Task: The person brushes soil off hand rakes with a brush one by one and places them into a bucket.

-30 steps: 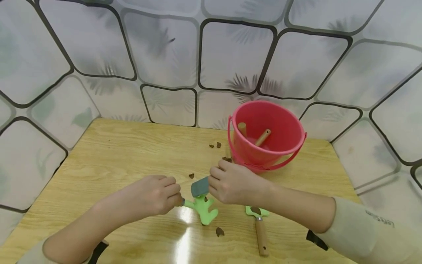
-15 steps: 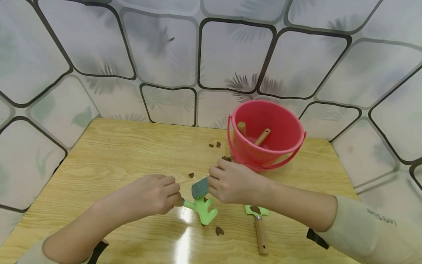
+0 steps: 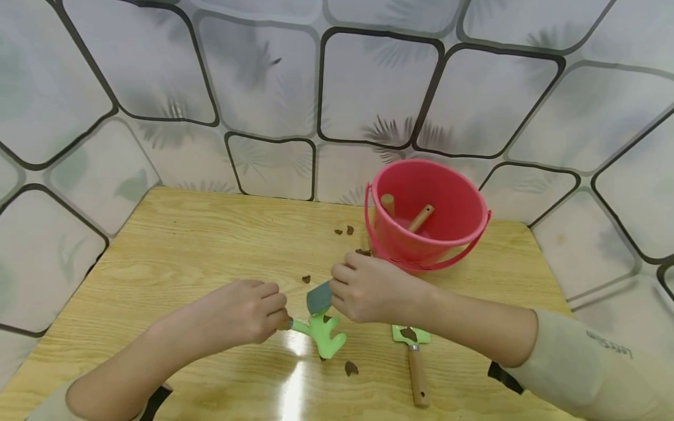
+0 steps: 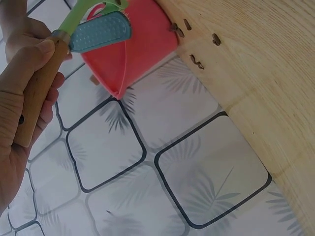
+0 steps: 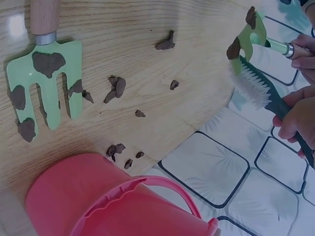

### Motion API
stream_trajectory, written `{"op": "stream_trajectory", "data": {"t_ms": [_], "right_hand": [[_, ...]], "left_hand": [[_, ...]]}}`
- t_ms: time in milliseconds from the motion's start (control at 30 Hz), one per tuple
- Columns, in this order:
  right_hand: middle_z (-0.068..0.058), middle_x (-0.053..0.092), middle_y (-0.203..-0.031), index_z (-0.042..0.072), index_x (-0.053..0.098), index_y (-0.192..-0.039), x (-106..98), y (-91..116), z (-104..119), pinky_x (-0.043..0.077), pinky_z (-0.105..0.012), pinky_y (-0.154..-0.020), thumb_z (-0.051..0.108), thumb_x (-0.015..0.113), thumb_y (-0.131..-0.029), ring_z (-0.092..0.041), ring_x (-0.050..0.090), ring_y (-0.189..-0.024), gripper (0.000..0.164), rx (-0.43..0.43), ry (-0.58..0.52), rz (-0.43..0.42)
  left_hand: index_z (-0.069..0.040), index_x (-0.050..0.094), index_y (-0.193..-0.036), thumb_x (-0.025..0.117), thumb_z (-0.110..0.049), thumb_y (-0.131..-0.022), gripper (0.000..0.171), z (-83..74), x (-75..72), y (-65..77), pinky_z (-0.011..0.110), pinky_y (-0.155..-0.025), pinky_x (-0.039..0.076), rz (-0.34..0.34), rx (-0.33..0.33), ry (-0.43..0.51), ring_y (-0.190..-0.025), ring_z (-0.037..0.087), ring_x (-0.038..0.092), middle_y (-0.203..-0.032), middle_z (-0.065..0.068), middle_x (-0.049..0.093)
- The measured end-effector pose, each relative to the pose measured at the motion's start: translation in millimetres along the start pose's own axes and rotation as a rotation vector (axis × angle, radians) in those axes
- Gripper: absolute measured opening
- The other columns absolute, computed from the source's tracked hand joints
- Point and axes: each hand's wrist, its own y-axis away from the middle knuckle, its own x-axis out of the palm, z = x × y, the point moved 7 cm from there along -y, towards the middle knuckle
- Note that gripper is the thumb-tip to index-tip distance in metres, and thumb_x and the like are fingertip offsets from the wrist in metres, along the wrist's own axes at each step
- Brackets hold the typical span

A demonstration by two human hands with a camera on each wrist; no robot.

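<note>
My left hand (image 3: 255,310) grips the wooden handle (image 4: 44,86) of a small green hand rake (image 3: 325,338), held over the table with its tines to the right. Brown clumps (image 5: 233,49) cling to the rake in the right wrist view. In my right hand (image 3: 371,289) is a dark teal scrubbing brush (image 3: 319,298). Its white bristles (image 5: 252,87) face the rake and appear to touch its green head. A flat green hand fork (image 5: 49,81) with brown patches lies on the table, its wooden handle (image 3: 418,377) towards me.
A pink bucket (image 3: 429,248) stands at the back right, its handle hanging at the front. Two wooden handles (image 3: 421,218) show inside it. Brown crumbs (image 3: 351,368) are scattered on the wooden table (image 3: 184,245). Patterned walls (image 3: 274,169) close off the back and sides.
My right hand has shifted very slightly to the left with the brush. The left hand and the rake have hardly moved; the bucket and the lying fork stay in place.
</note>
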Motion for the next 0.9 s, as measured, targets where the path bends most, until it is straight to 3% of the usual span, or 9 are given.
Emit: {"op": "stream_trajectory", "data": {"t_ms": [100,200,467,700,800,900], "right_hand": [[0.006,0.065,-0.08,0.017,0.062,-0.078,0,0,-1,0.046,-0.025,-0.07,0.021,0.07,-0.085,-0.015,0.053,-0.075,0.011,-0.004,0.008,0.02],[0.006,0.066,-0.082,0.017,0.063,-0.081,1,1,-1,0.046,-0.026,-0.071,0.023,0.071,-0.084,-0.015,0.053,-0.077,0.01,-0.011,0.013,0.037],[0.007,0.065,-0.076,0.018,0.063,-0.074,0,0,3,0.045,-0.024,-0.067,0.027,0.069,-0.086,-0.014,0.052,-0.073,0.016,0.039,-0.005,-0.056],[0.005,0.062,-0.071,0.016,0.062,-0.071,0,-5,17,0.042,-0.022,-0.061,0.014,0.067,-0.085,-0.013,0.048,-0.067,0.014,0.133,0.015,-0.032],[0.006,0.064,-0.073,0.016,0.065,-0.075,3,-6,13,0.044,-0.022,-0.063,0.023,0.068,-0.086,-0.013,0.05,-0.069,0.013,0.182,0.014,-0.022],[0.004,0.068,-0.08,0.015,0.07,-0.082,4,3,-6,0.047,-0.023,-0.065,0.024,0.074,-0.081,-0.015,0.056,-0.074,0.01,0.32,-0.016,-0.066]], "left_hand": [[-0.015,0.056,-0.07,0.031,-0.01,-0.104,0.043,0.0,-0.6,-0.3,0.012,-0.05,0.022,-0.007,0.001,-0.009,-0.059,0.006,0.024,-0.064,-0.007,0.044],[-0.015,0.054,-0.069,0.007,-0.006,-0.103,0.059,-0.2,-1.5,-1.4,0.012,-0.051,0.022,-0.019,0.002,-0.017,-0.059,0.006,0.025,-0.064,-0.007,0.043],[-0.015,0.058,-0.074,0.006,-0.006,-0.103,0.06,0.8,-5.3,-6.0,0.012,-0.051,0.025,-0.033,0.008,-0.034,-0.059,0.005,0.029,-0.068,-0.007,0.047],[-0.015,0.058,-0.072,0.011,-0.008,-0.104,0.058,3.6,-12.8,-10.2,0.012,-0.049,0.027,-0.078,-0.004,-0.045,-0.058,0.005,0.032,-0.067,-0.007,0.049],[-0.014,0.061,-0.076,0.026,-0.007,-0.104,0.045,1.4,-13.1,-10.4,0.012,-0.05,0.029,-0.068,0.008,-0.098,-0.059,0.006,0.036,-0.071,-0.006,0.052],[-0.012,0.066,-0.085,0.037,-0.005,-0.1,0.033,-3.5,-14.1,-9.4,0.013,-0.055,0.039,-0.048,0.025,-0.161,-0.065,0.008,0.045,-0.08,-0.004,0.059]]}}
